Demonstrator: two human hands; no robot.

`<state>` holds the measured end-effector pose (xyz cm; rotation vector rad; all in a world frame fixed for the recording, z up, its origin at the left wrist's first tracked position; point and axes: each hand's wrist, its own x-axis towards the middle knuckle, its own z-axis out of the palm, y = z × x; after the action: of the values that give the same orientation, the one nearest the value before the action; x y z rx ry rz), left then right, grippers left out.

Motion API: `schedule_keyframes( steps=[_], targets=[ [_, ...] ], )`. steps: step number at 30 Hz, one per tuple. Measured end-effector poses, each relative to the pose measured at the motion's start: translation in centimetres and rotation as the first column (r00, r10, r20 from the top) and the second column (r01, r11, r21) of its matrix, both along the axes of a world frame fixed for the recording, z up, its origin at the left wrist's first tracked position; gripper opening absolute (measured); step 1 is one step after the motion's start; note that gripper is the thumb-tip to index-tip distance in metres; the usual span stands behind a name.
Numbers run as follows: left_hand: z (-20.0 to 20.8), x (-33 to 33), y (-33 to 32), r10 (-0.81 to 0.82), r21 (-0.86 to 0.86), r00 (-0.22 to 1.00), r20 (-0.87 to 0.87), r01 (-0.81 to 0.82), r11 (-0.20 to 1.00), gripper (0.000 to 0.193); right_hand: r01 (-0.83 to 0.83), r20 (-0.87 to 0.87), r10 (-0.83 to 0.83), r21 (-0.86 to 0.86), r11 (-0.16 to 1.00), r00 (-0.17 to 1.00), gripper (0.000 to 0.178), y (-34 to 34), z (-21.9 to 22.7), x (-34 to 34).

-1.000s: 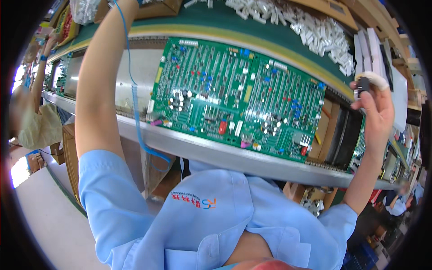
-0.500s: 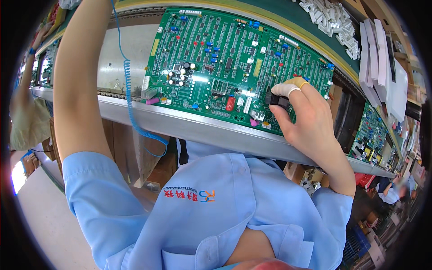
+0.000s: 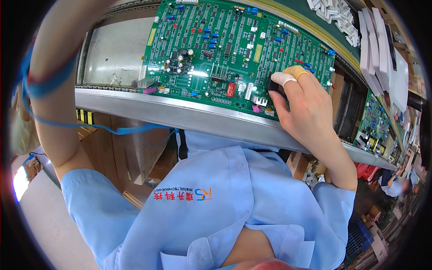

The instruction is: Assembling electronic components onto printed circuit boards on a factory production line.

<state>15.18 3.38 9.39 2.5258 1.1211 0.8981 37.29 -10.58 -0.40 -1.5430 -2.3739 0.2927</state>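
I have the right hand (image 3: 308,101) bent over the right part of a shiny green circuit board (image 3: 243,49). Its thumb and fingertips are pinched close together around a small black block (image 3: 275,86). The block is near the board's front edge, but I can't tell if it touches the board. A soft white finger cover (image 3: 283,78) and a yellow finger cover (image 3: 295,72) wrap two fingers. The left hand is past the top edge, so I can't tell how it stands or what it has. I only see the blurry left forearm (image 3: 56,121).

The board is flat, with tiny bumpy parts. A smooth grey metal rail (image 3: 180,112) runs along its front edge, and the right wrist is above it. Left of the board I see a shiny metal plate (image 3: 119,56), with room over it.

A red block (image 3: 231,89) and a white connector (image 3: 249,91) stick up left of the pinch. A blue cord (image 3: 135,129) crosses the left forearm. White plastic pieces (image 3: 335,18) lie heaped at the back right.
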Motion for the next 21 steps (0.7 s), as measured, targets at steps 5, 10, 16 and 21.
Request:
schedule_keyframes(
  steps=[5, 10, 16, 21],
  targets=[
    [-1.7, -0.9, -2.4, -0.308, -0.203, 0.946, -0.098, 0.283, 0.937, 0.019, 0.003, -0.044, -0.001, 0.051, 0.999, 0.999, 0.028, -0.3, -0.5, 1.1],
    [-5.6, 0.7, -5.3, -0.310, -0.398, 0.948, -0.068, 0.259, 0.880, 0.016, -0.084, -0.061, 0.091, 0.108, 0.991, 0.994, 0.023, -0.2, -0.3, 0.9],
    [-8.5, 3.0, -6.0, -0.414, -0.231, 0.885, -0.212, 0.366, 0.901, 0.017, 0.088, -0.303, -0.050, 0.113, 0.990, 0.952, 0.024, 1.1, 2.1, 4.2],
    [-9.0, 3.9, -5.9, -0.439, -0.236, 0.850, -0.292, 0.381, 0.894, 0.019, 0.098, -0.398, -0.043, 0.120, 0.988, 0.917, 0.023, 1.5, 1.1, 5.8]
  ],
)
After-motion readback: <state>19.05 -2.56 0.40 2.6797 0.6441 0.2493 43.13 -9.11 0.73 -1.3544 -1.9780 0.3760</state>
